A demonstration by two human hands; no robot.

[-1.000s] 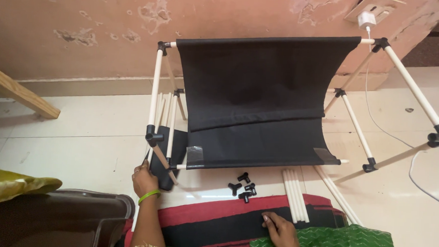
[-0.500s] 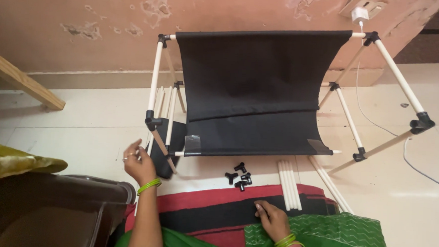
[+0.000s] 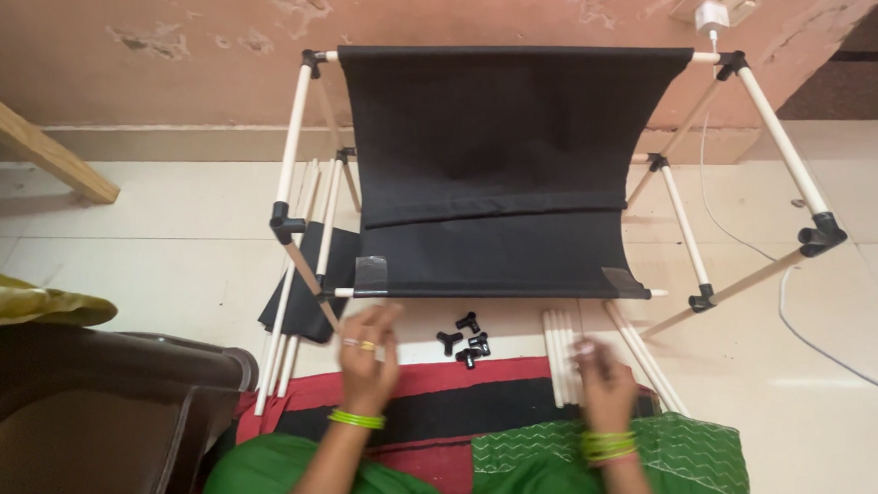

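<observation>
**Black connectors lie between two raised hands**

Head view: The black connectors (image 3: 464,341), a small cluster of plastic joints, lie on the floor (image 3: 159,232) at lower centre of the frame, just below the black fabric rack (image 3: 493,170). The left hand (image 3: 368,359) is just left of them, blurred, fingers loosely curled and holding nothing I can make out. The right hand (image 3: 602,381) is further right, over the loose white rods (image 3: 561,349); its grip cannot be told.

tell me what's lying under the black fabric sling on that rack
Under the black fabric sling, pale floor tiles show at the sides, and another black fabric sheet pokes out at its left. The floor directly beneath is covered.
</observation>
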